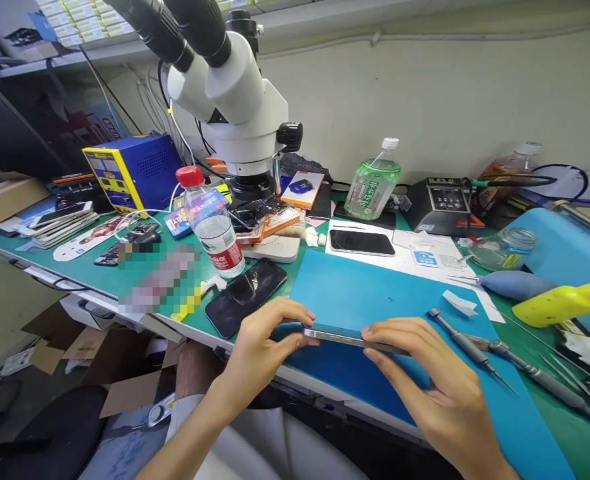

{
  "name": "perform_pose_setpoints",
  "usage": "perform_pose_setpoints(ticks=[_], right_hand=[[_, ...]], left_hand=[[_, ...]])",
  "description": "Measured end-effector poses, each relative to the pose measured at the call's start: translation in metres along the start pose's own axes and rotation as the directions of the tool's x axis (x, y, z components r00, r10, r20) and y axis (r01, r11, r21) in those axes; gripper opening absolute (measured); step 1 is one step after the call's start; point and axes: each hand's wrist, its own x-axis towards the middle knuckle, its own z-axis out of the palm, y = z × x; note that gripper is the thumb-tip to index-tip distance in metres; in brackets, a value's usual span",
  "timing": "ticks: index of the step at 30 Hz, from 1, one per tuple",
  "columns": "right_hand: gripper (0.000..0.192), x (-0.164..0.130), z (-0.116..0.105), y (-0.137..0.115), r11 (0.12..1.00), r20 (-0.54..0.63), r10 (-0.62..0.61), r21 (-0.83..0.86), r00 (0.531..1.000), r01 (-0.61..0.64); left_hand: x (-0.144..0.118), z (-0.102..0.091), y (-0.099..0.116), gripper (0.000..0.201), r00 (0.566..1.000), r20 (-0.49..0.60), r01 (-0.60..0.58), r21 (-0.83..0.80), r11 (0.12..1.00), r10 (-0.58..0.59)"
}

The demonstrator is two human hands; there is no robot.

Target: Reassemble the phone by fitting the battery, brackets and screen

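Observation:
A slim phone (pixel 339 337) with a metal edge is held between both hands, seen edge-on just above a blue mat (pixel 365 293). My left hand (pixel 262 340) grips its left end with thumb and fingers. Over the phone's right end, my right hand (pixel 435 387) curls its fingertips onto the edge. A black phone (pixel 245 297) lies face up just left of my left hand. Two screwdrivers (pixel 475 350) rest on the mat to the right of my right hand.
A white microscope (pixel 235 100) stands at the back centre. A red-capped water bottle (pixel 209 223), a green bottle (pixel 373 180), a blue and yellow power unit (pixel 129 167), another dark phone (pixel 362 242), a glass jar (pixel 499 248) and a yellow bottle (pixel 559 303) crowd the green bench.

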Motion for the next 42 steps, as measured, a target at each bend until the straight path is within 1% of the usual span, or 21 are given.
perform_pose_setpoints(ticks=[2,4,6,8,11,14,21,24,27,30,33,36,39,42], right_hand=[[0.020,0.001,0.002,-0.001,0.996,-0.026,-0.052,-0.075,0.998,0.049],[0.024,0.002,0.004,-0.005,0.969,-0.057,-0.157,-0.200,0.986,0.143],[0.027,0.004,0.007,-0.011,0.928,-0.056,-0.253,-0.295,0.966,0.226],[0.028,0.006,0.010,-0.019,0.910,-0.051,-0.287,-0.327,0.957,0.255],[0.029,0.004,0.010,-0.029,0.917,-0.097,-0.278,-0.324,0.956,0.234],[0.032,0.000,0.007,-0.034,0.936,-0.144,-0.250,-0.287,0.957,0.201],[0.033,-0.005,-0.003,-0.034,0.968,-0.221,-0.189,-0.207,0.957,0.144],[0.035,-0.007,-0.004,-0.035,0.966,-0.231,-0.191,-0.218,0.954,0.141],[0.037,-0.008,-0.002,-0.035,0.954,-0.234,-0.212,-0.260,0.949,0.149],[0.037,-0.010,0.000,-0.031,0.939,-0.206,-0.215,-0.313,0.955,0.144],[0.038,-0.017,-0.004,-0.019,0.905,-0.136,-0.202,-0.403,0.970,0.132],[0.035,-0.029,-0.016,-0.005,0.894,-0.123,-0.120,-0.444,0.985,0.054],[0.028,-0.037,-0.027,0.005,0.912,-0.103,-0.032,-0.411,0.994,-0.013],[0.027,-0.036,-0.030,0.007,0.928,-0.104,0.015,-0.369,0.994,-0.052]], left_hand=[[0.000,0.001,0.000,0.008,0.997,-0.041,-0.059,0.014,0.998,0.059],[0.002,0.004,0.004,0.008,0.991,-0.052,-0.119,0.026,0.993,0.120],[0.006,0.006,0.011,0.007,0.983,-0.034,-0.180,0.027,0.983,0.181],[0.010,0.008,0.020,0.006,0.967,-0.001,-0.254,0.052,0.966,0.254],[0.014,0.011,0.034,0.008,0.938,0.054,-0.347,0.137,0.928,0.343],[0.018,0.015,0.043,0.008,0.921,0.090,-0.390,0.179,0.903,0.380],[0.026,0.022,0.051,0.010,0.887,0.115,-0.462,0.182,0.868,0.448],[0.027,0.025,0.054,0.012,0.873,0.149,-0.487,0.189,0.853,0.465],[0.026,0.027,0.051,0.012,0.868,0.158,-0.495,0.185,0.849,0.472],[0.026,0.029,0.042,0.012,0.869,0.149,-0.494,0.188,0.849,0.472],[0.024,0.024,0.028,0.016,0.897,0.124,-0.441,0.175,0.880,0.424],[0.022,0.014,0.015,0.018,0.932,0.110,-0.360,0.171,0.917,0.346],[0.019,0.004,0.008,0.018,0.946,0.131,-0.316,0.178,0.932,0.295],[0.016,-0.002,0.005,0.020,0.958,0.159,-0.271,0.212,0.939,0.240]])
